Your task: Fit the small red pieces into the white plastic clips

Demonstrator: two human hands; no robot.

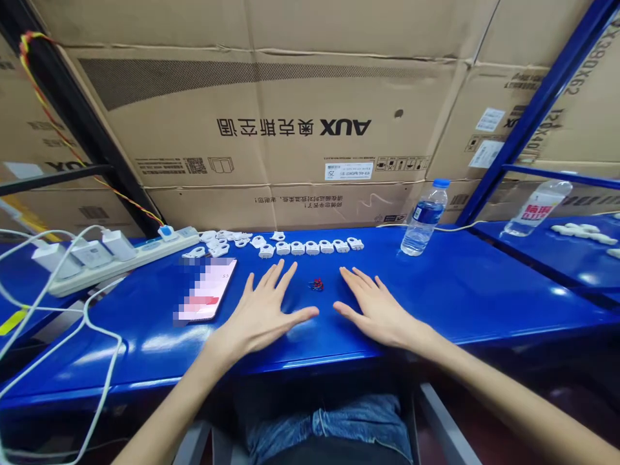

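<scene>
My left hand [264, 310] rests over the blue table [465, 284] with its fingers spread, holding nothing. To its right, my right hand [371, 307] is also stretched out and bare. Between the two lies a small tangle of red and dark wire [316, 284], touched by neither. Beyond the fingertips runs a row of white plastic ring-like pieces [297, 248]. Behind and left of that row sits a loose heap of similar white pieces [220, 242]. A phone [213, 290] with a partly blurred screen lies left of my left hand.
A white power strip [140, 258] with plugged-in chargers and loose white cables [104, 336] occupies the left side. One water bottle [422, 219] stands at the back right, another bottle [537, 206] beyond the blue post [527, 110]. Large cardboard boxes [271, 84] wall off the back.
</scene>
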